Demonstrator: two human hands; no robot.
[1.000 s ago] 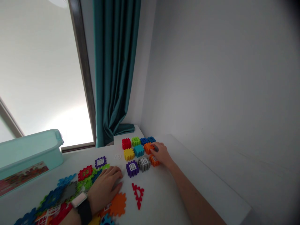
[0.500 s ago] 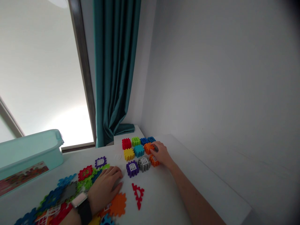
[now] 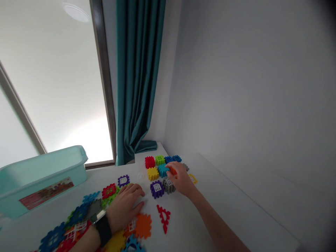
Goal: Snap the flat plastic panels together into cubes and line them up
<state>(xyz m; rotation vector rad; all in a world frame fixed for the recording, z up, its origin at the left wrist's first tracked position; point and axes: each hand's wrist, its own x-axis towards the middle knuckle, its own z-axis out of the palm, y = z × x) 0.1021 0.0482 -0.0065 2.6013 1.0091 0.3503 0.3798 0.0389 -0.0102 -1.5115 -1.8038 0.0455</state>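
Several small coloured toothed cubes stand in a grid on the white table: red cube, green cube, blue cube, yellow cube, teal cube, purple cube, grey cube. My right hand reaches over the grid's right side, fingers curled around an orange cube. My left hand, with a dark wrist band, lies flat and open on loose flat tiles near an orange tile.
A pale teal plastic bin stands at the left. Loose flat tiles spread along the front left, with a red triangular piece and a purple tile. A teal curtain hangs behind; a grey piece and a yellow piece lie right of the grid.
The view has shifted, so everything sits further right. My right hand has drawn leftward over the grid with the orange cube, uncovering a grey and a yellow piece on the right.
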